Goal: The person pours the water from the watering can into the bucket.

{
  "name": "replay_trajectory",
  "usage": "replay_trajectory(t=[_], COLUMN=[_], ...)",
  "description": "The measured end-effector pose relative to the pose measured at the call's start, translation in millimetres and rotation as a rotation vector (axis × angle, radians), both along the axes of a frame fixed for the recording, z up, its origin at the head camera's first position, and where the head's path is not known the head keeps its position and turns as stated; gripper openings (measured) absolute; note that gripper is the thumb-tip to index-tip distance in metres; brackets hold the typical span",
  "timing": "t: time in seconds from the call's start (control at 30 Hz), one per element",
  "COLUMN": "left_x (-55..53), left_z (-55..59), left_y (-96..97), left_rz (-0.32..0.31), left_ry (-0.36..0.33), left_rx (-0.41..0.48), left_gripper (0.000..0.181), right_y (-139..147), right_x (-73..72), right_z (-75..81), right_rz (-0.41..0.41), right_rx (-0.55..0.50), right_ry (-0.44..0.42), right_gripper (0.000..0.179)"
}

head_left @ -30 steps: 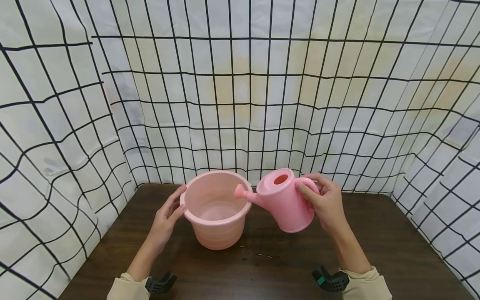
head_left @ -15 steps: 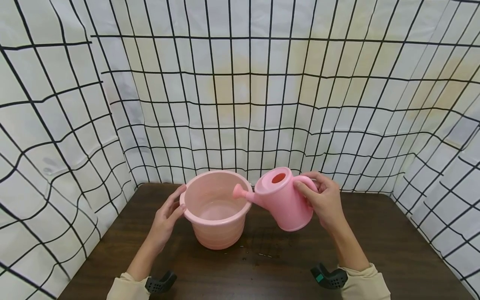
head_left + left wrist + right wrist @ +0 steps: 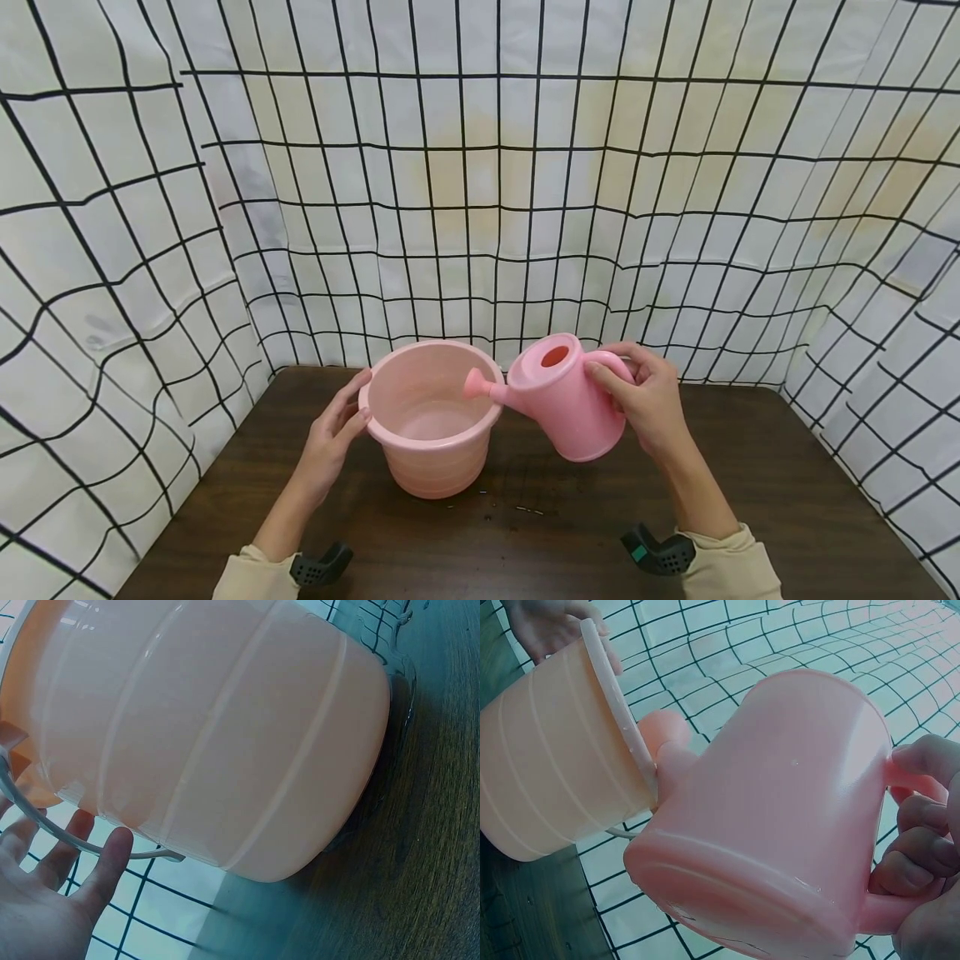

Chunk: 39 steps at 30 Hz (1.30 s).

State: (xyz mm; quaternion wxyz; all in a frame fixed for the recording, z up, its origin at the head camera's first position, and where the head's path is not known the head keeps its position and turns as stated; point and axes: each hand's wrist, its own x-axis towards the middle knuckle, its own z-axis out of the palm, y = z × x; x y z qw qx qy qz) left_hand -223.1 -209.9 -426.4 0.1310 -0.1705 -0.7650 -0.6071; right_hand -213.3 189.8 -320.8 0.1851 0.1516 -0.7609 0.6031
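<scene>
A pale pink bucket (image 3: 438,462) stands on the dark wooden table. My left hand (image 3: 336,429) rests against its left side, fingers spread, fingertips at the rim. The left wrist view shows the thumb touching the wall and a thin bail handle (image 3: 71,838) passing across the fingers. My right hand (image 3: 651,400) grips the loop handle of a pink watering can (image 3: 573,408), fingers curled through the loop. The can is held up and tilted left, its flared spout (image 3: 480,385) reaching over the bucket's right rim. An orange opening shows on its top.
Water drops (image 3: 529,510) and small wet streaks lie on the wooden table (image 3: 420,554) before the bucket. A white sheet with a black grid (image 3: 555,208) walls in the back and both sides. Dark wristbands (image 3: 658,552) sit at both cuffs.
The watering can and right hand have shifted very slightly left and up, the spout going a little farther over the bucket. The left hand and bucket stay practically where they were.
</scene>
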Motion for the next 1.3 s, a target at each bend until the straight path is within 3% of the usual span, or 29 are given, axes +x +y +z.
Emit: replay_trajectory(t=[0.3, 1.3], left_x=[-0.9, 0.7], left_z=[-0.5, -0.4], left_y=[0.0, 0.1], left_rz=[-0.002, 0.005], left_ry=[0.001, 0.01], left_rx=[0.0, -0.005], left_gripper=[0.051, 0.048], right_y=[0.7, 1.4], right_x=[-0.7, -1.7], right_z=[1.9, 1.1], right_rz=[0.039, 0.043], right_rx=[0.0, 0.013], right_ry=[-0.006, 0.003], right_gripper=[0.022, 0.02])
